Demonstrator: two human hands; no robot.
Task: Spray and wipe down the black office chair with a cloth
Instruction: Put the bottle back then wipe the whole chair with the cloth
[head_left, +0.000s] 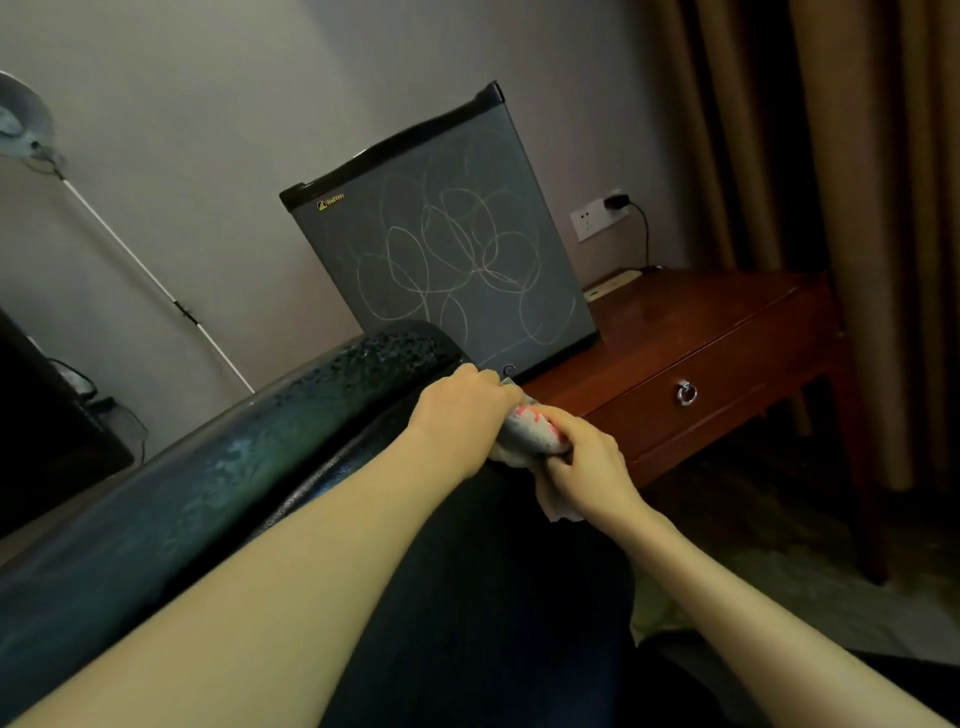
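We note the black chair (208, 467) filling the lower left of the view, its padded top roll running from the lower left corner up toward the centre, with a wet, speckled sheen on its surface. The cloth (527, 434), pale with red markings, is bunched at the right end of that roll, just beside the desk's (727, 322) front left corner. Both hands grasp it: the left hand (462, 400) is curled over the far end of the cloth, knuckles up, against the chair, and the right hand (584, 460) is clenched round the near end, with a loose flap hanging below the wrist. On the desk, a grey fridge (441, 249) marked with looping scribbles stands at the left end, close to its front edge. A power strip (608, 286) lies at the rear edge, to the right of the fridge. The drawer's ring pull (687, 393) sits on the desk's front face. On the wall above, a plug (618, 200) is seated in the outlet (595, 218). A curtain (857, 156) hangs at the right, and a white pole (145, 270) leans along the wall at the left.
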